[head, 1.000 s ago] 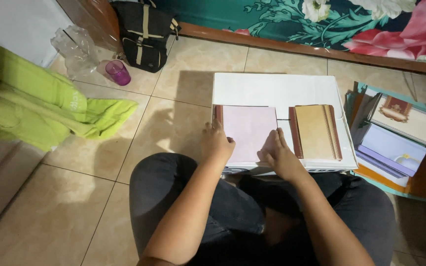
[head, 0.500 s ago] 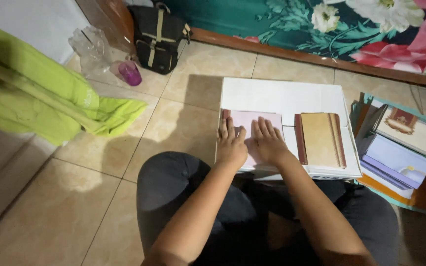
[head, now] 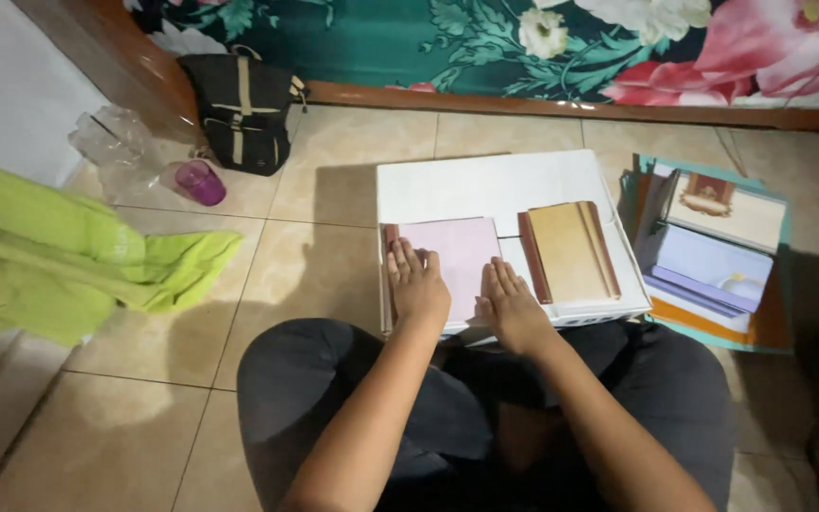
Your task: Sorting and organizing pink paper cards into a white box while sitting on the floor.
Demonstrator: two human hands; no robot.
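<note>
A pale pink notebook (head: 459, 254) lies on a low white table (head: 485, 185) in front of my crossed legs. My left hand (head: 416, 284) lies flat on the notebook's left side, fingers together and pointing away. Flat on its lower right corner rests my right hand (head: 511, 305), fingers slightly spread. Neither hand grips anything. A tan notebook with a brown spine (head: 569, 251) lies just right of the pink one, untouched.
A stack of books and folders (head: 713, 256) sits on the tiled floor to the right. A black backpack (head: 242, 109), a crumpled clear plastic bag (head: 120, 152) and a purple cup (head: 200, 182) lie at the back left. Green cloth (head: 59, 265) covers the left.
Both hands have slid onto the pink notebook's cover; the right hand moved left from the table's front edge. The camera has tilted slightly.
</note>
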